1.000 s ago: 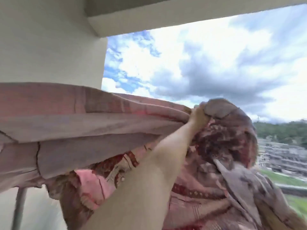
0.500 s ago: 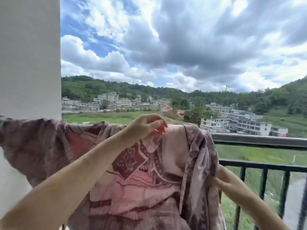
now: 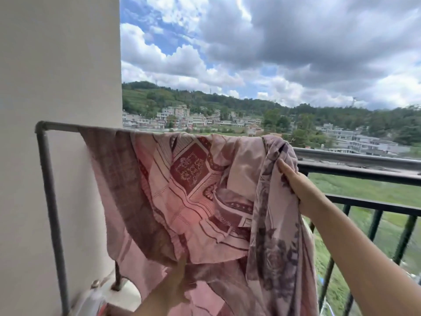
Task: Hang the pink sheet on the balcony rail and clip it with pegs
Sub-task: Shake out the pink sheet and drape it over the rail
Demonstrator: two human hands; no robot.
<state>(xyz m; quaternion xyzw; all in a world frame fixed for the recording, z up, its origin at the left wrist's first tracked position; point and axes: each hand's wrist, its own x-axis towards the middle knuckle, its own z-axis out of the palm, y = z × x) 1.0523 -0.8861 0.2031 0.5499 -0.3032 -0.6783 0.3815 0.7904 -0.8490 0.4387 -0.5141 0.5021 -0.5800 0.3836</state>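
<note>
1. Sheet [image 3: 193,190], pink and patterned, hangs over the grey rail [image 3: 59,127], between both hands.
2. Right hand [image 3: 296,185] grips the bunched right edge of the sheet, just below the rail top.
3. Left hand [image 3: 173,286] is low and blurred; it touches the bottom edge, but its grip I cannot tell.

Both forearms [image 3: 355,254] are bare, no sleeves or jewellery visible.
</note>
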